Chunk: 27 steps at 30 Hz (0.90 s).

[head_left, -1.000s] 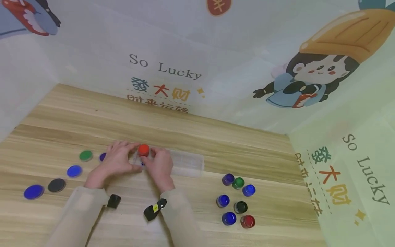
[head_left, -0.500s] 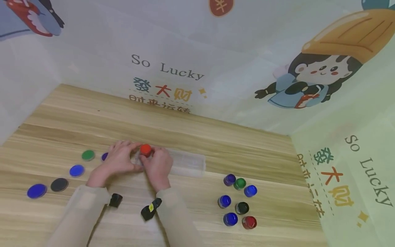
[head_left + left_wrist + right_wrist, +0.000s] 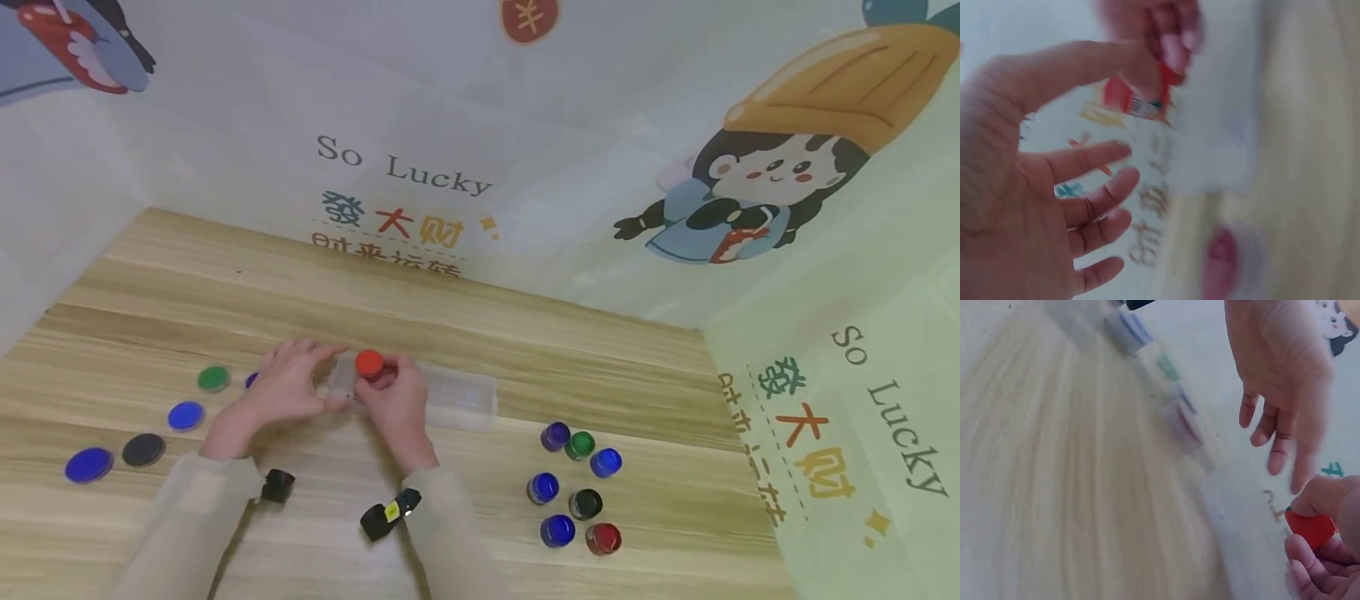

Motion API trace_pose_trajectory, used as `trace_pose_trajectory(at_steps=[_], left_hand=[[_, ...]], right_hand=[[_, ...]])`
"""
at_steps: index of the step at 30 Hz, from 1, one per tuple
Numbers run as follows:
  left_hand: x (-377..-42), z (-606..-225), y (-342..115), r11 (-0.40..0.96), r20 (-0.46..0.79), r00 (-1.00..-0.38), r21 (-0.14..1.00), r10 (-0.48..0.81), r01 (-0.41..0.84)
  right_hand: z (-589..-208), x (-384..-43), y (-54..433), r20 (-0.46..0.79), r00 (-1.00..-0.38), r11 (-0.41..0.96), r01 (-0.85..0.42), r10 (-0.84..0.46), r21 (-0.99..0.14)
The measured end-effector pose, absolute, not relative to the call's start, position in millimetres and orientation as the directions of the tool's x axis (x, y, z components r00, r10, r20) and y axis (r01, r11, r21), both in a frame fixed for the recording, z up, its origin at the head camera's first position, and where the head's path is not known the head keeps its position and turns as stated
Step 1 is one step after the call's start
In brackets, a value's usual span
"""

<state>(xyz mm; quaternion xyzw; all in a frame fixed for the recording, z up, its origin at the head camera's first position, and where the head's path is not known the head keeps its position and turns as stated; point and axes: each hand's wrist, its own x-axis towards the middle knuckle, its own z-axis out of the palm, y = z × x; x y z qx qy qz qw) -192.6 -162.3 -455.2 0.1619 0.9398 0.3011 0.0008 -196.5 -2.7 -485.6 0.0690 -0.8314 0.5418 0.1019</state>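
Observation:
My right hand (image 3: 399,404) pinches a small red jar (image 3: 369,364) between thumb and fingers. In the left wrist view the red jar (image 3: 1116,95) shows a ridged side and a printed label, partly covered by my left thumb in front. My left hand (image 3: 288,385) holds nothing; its fingers are spread around the left end of a long translucent plastic box (image 3: 459,397). Red shows between the right thumb and fingertips in the right wrist view, where the jar (image 3: 1311,530) is close to the box (image 3: 1241,519).
Several round coloured pieces, including a green one (image 3: 213,378) and a black one (image 3: 143,449), lie left of my left hand. Several small jars stand to the right, among them a dark red jar (image 3: 603,538) and a green jar (image 3: 580,444). A printed cloth wall (image 3: 570,242) encloses the wooden table (image 3: 637,358).
My right hand has shifted right with the red jar, away from the left hand and along the plastic box. The left hand stays almost where it was.

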Motion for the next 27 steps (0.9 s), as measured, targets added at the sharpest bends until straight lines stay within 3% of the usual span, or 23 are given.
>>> trace_pose_trajectory(at_steps=[4,11,19,27], left_hand=[[-189.4,-441.1,-152.7,0.652,0.225,-0.915,0.646,0.334,0.397],[-183.6,-410.6,-134.6,0.479,0.419,-0.826,0.674,0.378,0.562],[-175.5,-381.0,-117.8,0.235,0.555,-0.719,0.698,0.419,0.677],[-167.9,-363.6,-107.9,0.055,0.605,-0.658,0.716,0.449,0.696]], right_hand=[[-471.7,-188.0,11.0,0.257,-0.967,0.356,-0.243,-0.008,-0.902],[-427.4,-169.6,34.4,0.305,-0.952,0.324,-0.294,-0.016,-0.899],[-378.1,-146.4,54.2,0.315,-0.948,0.264,-0.315,-0.044,-0.912],[-351.0,-129.4,70.8,0.341,-0.926,0.260,-0.374,-0.162,-0.890]])
